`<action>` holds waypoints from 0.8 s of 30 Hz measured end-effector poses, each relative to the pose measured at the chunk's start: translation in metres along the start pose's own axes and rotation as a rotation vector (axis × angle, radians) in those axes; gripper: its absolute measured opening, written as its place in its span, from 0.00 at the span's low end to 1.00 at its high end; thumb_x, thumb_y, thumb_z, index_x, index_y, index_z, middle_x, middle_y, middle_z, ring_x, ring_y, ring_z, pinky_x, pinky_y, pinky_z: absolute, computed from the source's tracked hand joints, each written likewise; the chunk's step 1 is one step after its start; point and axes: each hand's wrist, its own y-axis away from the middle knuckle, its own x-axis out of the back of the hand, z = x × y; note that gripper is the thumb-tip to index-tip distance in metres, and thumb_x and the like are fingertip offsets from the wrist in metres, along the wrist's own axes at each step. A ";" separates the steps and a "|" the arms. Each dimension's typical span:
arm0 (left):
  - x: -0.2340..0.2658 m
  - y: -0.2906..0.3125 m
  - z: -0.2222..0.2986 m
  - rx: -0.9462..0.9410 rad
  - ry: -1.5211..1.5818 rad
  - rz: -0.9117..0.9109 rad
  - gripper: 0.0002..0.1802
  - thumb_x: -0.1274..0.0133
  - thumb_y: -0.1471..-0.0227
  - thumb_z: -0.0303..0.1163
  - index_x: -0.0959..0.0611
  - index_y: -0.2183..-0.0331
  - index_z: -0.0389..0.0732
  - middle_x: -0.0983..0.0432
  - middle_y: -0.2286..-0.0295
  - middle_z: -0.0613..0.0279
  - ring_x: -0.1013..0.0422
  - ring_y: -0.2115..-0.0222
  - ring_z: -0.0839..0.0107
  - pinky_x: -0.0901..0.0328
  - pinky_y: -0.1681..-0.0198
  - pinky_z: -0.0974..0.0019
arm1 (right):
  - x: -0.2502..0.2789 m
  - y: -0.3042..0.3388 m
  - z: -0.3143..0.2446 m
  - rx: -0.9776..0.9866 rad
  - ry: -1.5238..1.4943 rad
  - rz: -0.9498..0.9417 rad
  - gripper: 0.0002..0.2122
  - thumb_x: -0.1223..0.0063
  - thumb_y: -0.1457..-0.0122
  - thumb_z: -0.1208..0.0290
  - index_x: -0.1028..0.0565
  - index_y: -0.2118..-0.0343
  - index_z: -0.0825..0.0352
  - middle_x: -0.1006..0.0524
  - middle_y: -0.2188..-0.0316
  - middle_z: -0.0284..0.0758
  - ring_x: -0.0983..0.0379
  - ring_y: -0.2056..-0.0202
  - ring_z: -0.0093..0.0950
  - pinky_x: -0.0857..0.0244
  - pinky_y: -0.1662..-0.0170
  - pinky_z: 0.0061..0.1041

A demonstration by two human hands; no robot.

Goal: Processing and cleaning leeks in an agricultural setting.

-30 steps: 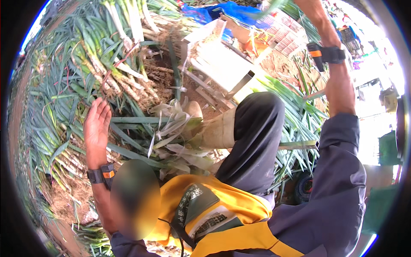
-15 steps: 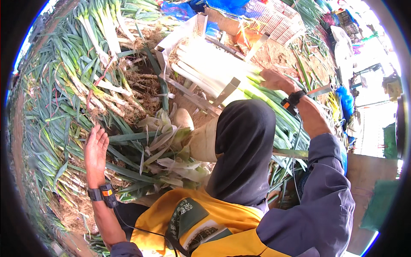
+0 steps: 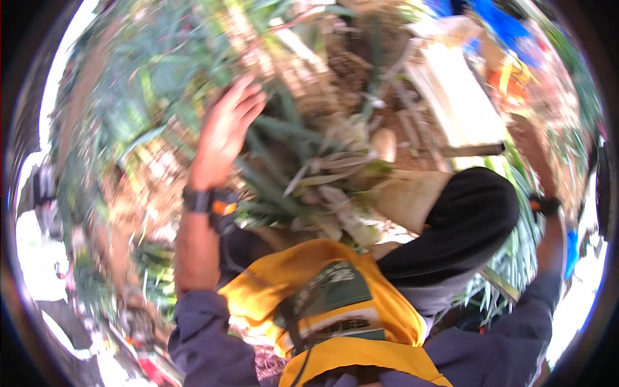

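My left hand (image 3: 233, 119) is raised over a broad heap of leeks or large green onions (image 3: 161, 77); its fingers are stretched out and nothing shows in it. On the right, a bundle of trimmed stalks (image 3: 454, 97), glaring white, lies in a metal rack (image 3: 474, 149). My right hand (image 3: 527, 138) is beside the bundle where the white turns to green leaves (image 3: 516, 168). Motion blur smears its fingers, so whether they grip the stalks is unclear.
My bent knee (image 3: 480, 200) is close below the rack. Loose peeled leaves (image 3: 342, 187) lie by my boot (image 3: 409, 197). Beyond the rack are an orange item (image 3: 509, 87) and blue sheeting (image 3: 506, 29).
The view has swung left and blurred, so the rack and heap appear further right. My left hand stays open over the heap. My right hand stays beside the bundle.
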 end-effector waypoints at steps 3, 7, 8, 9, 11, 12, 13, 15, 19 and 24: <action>0.000 0.022 0.042 -0.141 0.077 0.097 0.22 0.43 0.39 0.36 0.23 0.48 0.34 0.22 0.56 0.56 0.26 0.55 0.67 0.30 0.46 0.62 | 0.038 0.011 -0.127 0.063 0.062 -0.053 0.16 0.47 0.34 0.68 0.26 0.47 0.71 0.26 0.68 0.27 0.30 0.72 0.15 0.33 0.68 0.20; 0.040 0.048 0.067 -0.226 0.187 0.231 0.19 0.42 0.40 0.34 0.22 0.51 0.34 0.21 0.59 0.59 0.24 0.59 0.71 0.28 0.50 0.63 | -0.003 0.031 -0.311 0.248 0.156 -0.141 0.25 0.49 0.33 0.54 0.26 0.45 0.74 0.22 0.57 0.38 0.26 0.52 0.27 0.39 0.41 0.29; 0.046 0.054 0.073 -0.237 0.242 0.233 0.18 0.42 0.40 0.33 0.21 0.52 0.34 0.21 0.60 0.60 0.24 0.60 0.71 0.28 0.51 0.63 | -0.009 0.027 -0.318 0.484 0.264 -0.075 0.26 0.49 0.33 0.53 0.26 0.45 0.73 0.23 0.53 0.40 0.26 0.51 0.30 0.38 0.40 0.31; 0.050 0.052 0.077 -0.249 0.304 0.211 0.17 0.42 0.40 0.32 0.21 0.52 0.34 0.21 0.60 0.60 0.24 0.61 0.71 0.27 0.51 0.63 | -0.015 0.026 -0.328 0.712 0.380 0.010 0.26 0.49 0.34 0.51 0.26 0.44 0.71 0.25 0.49 0.43 0.26 0.49 0.33 0.37 0.39 0.32; 0.059 0.051 0.080 -0.271 0.348 0.151 0.16 0.43 0.40 0.31 0.22 0.53 0.34 0.21 0.59 0.58 0.24 0.59 0.69 0.27 0.50 0.63 | -0.061 0.002 -0.375 0.570 -0.361 -0.557 0.27 0.49 0.35 0.49 0.26 0.43 0.68 0.28 0.44 0.45 0.25 0.49 0.38 0.30 0.43 0.35; 0.059 0.053 0.082 -0.296 0.372 0.151 0.16 0.43 0.40 0.31 0.22 0.53 0.34 0.21 0.59 0.58 0.24 0.59 0.69 0.28 0.50 0.63 | -0.089 -0.013 -0.389 0.699 -0.277 -0.578 0.28 0.48 0.36 0.48 0.26 0.44 0.68 0.27 0.46 0.45 0.24 0.50 0.38 0.27 0.47 0.34; 0.063 0.062 0.087 -0.330 0.390 0.168 0.16 0.43 0.40 0.31 0.22 0.53 0.34 0.22 0.59 0.58 0.24 0.59 0.69 0.28 0.50 0.63 | -0.122 -0.024 -0.407 0.841 -0.201 -0.613 0.28 0.47 0.37 0.46 0.25 0.45 0.68 0.26 0.48 0.45 0.24 0.52 0.38 0.24 0.52 0.33; 0.077 0.082 0.095 -0.373 0.403 0.231 0.16 0.43 0.40 0.31 0.22 0.53 0.34 0.22 0.60 0.58 0.25 0.61 0.69 0.28 0.51 0.62 | -0.196 -0.025 -0.454 0.744 -0.018 -0.602 0.30 0.47 0.38 0.43 0.25 0.46 0.68 0.24 0.53 0.45 0.23 0.54 0.34 0.23 0.57 0.29; 0.093 0.120 0.106 -0.436 0.508 0.291 0.15 0.44 0.39 0.30 0.23 0.53 0.33 0.22 0.62 0.59 0.25 0.63 0.70 0.28 0.52 0.63 | -0.324 -0.065 -0.483 0.640 0.318 -0.615 0.33 0.48 0.39 0.39 0.24 0.49 0.71 0.22 0.58 0.46 0.24 0.56 0.35 0.29 0.56 0.32; 0.100 0.175 0.091 -0.491 0.572 0.314 0.13 0.48 0.36 0.27 0.24 0.53 0.30 0.25 0.64 0.59 0.29 0.66 0.73 0.29 0.56 0.65 | -0.466 -0.119 -0.457 0.641 0.389 -0.522 0.46 0.45 0.49 0.30 0.29 0.47 0.78 0.25 0.52 0.55 0.26 0.50 0.45 0.33 0.47 0.40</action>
